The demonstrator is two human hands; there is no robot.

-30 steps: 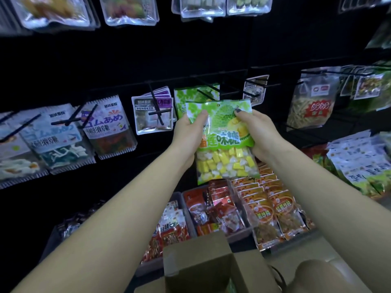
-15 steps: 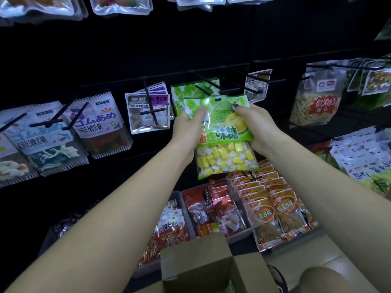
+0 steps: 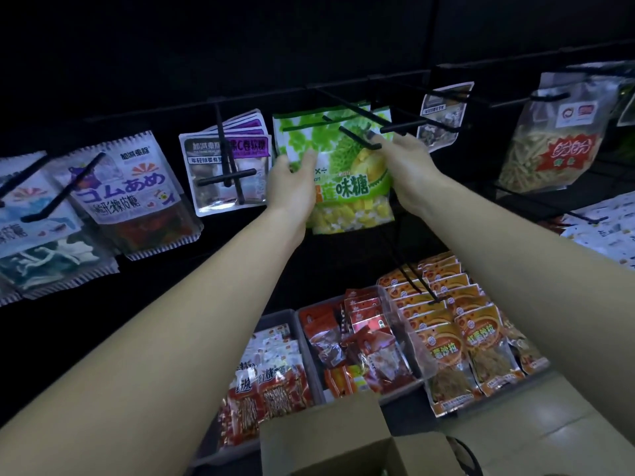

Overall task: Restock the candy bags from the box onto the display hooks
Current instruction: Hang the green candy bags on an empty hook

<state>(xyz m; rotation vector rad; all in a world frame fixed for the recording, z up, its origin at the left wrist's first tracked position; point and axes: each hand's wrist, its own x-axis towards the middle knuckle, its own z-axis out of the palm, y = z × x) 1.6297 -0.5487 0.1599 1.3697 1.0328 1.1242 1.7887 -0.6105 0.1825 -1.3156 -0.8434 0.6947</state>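
A green durian candy bag (image 3: 347, 173) with yellow and white candies hangs at the middle display hook (image 3: 357, 138), whose black prong runs across the bag's top front. More green bags sit right behind it. My left hand (image 3: 292, 182) grips the bag's left edge, thumb on the front. My right hand (image 3: 407, 163) holds the upper right edge, fingertips close to the hook's tip. The open cardboard box (image 3: 326, 438) stands low in the middle, below my arms; its contents are hidden.
Other hooks carry bags: purple-labelled ones (image 3: 228, 166) to the left, blue and white gummy bags (image 3: 127, 197) further left, a yellow snack bag (image 3: 549, 142) to the right. Grey bins of red packets (image 3: 360, 341) and orange packets (image 3: 457, 338) stand below the hooks.
Both hands have carried the green bag up and away from me to the hook; the prong now crosses the bag's top, and the bag lies against the green bags behind.
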